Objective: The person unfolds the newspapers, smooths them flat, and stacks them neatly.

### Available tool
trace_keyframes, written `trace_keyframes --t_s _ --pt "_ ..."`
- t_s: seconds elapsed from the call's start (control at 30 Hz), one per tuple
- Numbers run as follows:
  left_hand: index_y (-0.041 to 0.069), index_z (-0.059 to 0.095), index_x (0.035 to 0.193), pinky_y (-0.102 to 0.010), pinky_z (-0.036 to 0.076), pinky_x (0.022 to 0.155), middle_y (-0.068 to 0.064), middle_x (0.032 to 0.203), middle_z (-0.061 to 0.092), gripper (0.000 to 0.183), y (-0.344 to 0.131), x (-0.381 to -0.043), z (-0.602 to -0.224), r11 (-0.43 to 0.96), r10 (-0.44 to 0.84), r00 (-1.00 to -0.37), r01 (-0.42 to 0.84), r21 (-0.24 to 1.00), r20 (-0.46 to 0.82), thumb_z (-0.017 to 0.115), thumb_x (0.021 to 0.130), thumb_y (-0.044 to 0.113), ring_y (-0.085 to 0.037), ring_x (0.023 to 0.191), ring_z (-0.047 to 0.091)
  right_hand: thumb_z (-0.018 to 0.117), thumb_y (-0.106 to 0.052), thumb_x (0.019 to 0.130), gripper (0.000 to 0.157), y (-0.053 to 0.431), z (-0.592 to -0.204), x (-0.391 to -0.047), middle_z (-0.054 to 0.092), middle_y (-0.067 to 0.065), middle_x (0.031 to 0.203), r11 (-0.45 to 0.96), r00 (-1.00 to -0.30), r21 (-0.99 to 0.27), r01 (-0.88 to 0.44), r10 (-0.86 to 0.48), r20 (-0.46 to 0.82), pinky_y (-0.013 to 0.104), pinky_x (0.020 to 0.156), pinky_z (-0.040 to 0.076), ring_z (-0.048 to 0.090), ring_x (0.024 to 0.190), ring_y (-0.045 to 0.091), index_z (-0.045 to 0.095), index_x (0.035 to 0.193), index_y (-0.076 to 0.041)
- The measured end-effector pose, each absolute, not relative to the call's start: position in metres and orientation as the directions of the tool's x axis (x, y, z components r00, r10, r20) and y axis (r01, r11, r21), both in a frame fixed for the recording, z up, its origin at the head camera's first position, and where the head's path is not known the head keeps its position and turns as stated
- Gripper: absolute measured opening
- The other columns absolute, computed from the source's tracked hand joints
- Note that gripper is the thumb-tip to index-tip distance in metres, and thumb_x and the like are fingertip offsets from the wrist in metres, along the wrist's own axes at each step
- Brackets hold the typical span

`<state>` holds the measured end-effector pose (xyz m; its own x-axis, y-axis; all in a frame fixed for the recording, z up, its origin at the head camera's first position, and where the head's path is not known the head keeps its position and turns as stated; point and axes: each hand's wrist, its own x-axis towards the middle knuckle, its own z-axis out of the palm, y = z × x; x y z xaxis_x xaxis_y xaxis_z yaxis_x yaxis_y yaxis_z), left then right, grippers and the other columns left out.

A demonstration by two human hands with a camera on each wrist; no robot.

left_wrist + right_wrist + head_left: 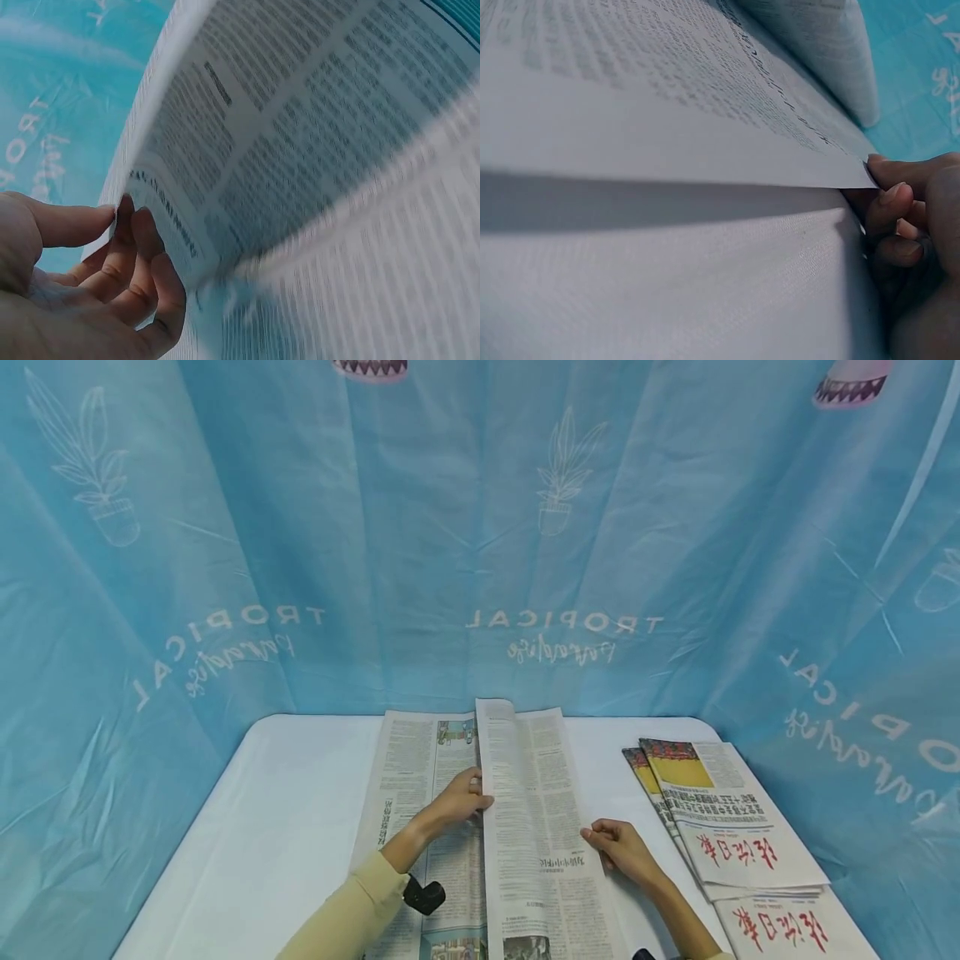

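Observation:
A newspaper (566, 793) lies spread on the white table, with one page raised and curving over near its middle. My left hand (459, 797) pinches the left edge of that raised page between thumb and fingers; the left wrist view shows the thumb and fingertips meeting on the page (300, 112). At the newspaper's right edge, my right hand (618, 850) pinches the sheet. In the right wrist view, the thumb lies on top of the sheet (667, 135) and the fingers curl beneath, the edge slightly off the tabletop.
Folded newspapers (738, 827) with red headline characters are stacked at the right of the white table (225, 843). Another folded newspaper (795, 927) lies nearer the front right. A blue printed curtain (420, 552) surrounds the table's back and sides.

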<state>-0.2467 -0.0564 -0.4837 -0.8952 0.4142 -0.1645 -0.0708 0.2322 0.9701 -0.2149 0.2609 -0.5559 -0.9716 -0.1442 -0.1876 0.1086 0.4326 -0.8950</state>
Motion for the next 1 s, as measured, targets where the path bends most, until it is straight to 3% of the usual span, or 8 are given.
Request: trace_keyframes --t_s 0.17,0.33,0.7,0.87,1.0 --pt "-0.005 0.041 0.132 -0.041 0.051 0.072 -0.005 0.077 0.06 0.04 -0.079 -0.244 -0.483 0.206 0.382 -0.903 -0.125 0.971 -0.197 0.057 0.095 0.001 -0.014 0.07 0.056 0.064 -0.03 0.094 0.032 0.259 -0.556 -0.213 0.056 -0.002 0.057 0.43 -0.966 -0.895 0.116 -0.159 -0.202 0.021 0.041 0.031 0.04 0.043 0.008 0.063 0.091 0.001" --pt "-0.004 0.041 0.134 -0.037 0.05 0.072 -0.002 0.071 0.055 0.043 -0.096 -0.245 -0.482 0.203 0.336 -0.916 -0.156 0.967 -0.218 0.057 0.095 0.004 -0.014 0.066 0.05 0.064 -0.031 0.095 0.032 0.263 -0.555 -0.212 0.051 -0.001 0.054 0.443 -0.966 -0.889 0.112 -0.162 -0.203 0.021 0.041 0.031 0.039 0.042 0.009 0.063 0.09 0.0" --pt "-0.006 0.039 0.142 -0.03 0.043 0.061 -0.012 0.089 0.065 0.053 -0.148 -0.239 -0.487 0.284 0.179 -0.936 -0.245 0.927 -0.302 0.057 0.092 0.002 -0.015 0.066 0.051 0.062 -0.029 0.096 0.031 0.263 -0.547 -0.218 0.051 -0.002 0.051 0.499 -0.956 -0.866 0.029 -0.238 -0.17 0.022 0.04 0.034 0.045 0.04 0.009 0.062 0.085 0.0" --pt "-0.009 0.037 0.142 -0.028 0.047 0.063 -0.018 0.101 0.068 0.056 -0.171 -0.232 -0.491 0.275 0.158 -0.939 -0.254 0.927 -0.304 0.061 0.092 -0.002 -0.014 0.071 0.058 0.063 -0.02 0.095 0.025 0.264 -0.538 -0.219 0.051 -0.003 0.053 0.62 -0.967 -0.779 -0.09 -0.24 -0.079 0.023 0.041 0.035 0.04 0.041 0.006 0.059 0.076 -0.003" --pt "-0.011 0.038 0.141 -0.03 0.051 0.067 -0.021 0.105 0.067 0.061 -0.185 -0.228 -0.491 0.297 0.103 -0.944 -0.271 0.915 -0.313 0.067 0.089 0.0 -0.015 0.076 0.062 0.064 -0.017 0.094 0.023 0.264 -0.536 -0.219 0.051 -0.002 0.055 0.655 -0.975 -0.752 -0.08 -0.21 -0.079 0.023 0.042 0.036 0.04 0.042 0.007 0.06 0.075 -0.004"
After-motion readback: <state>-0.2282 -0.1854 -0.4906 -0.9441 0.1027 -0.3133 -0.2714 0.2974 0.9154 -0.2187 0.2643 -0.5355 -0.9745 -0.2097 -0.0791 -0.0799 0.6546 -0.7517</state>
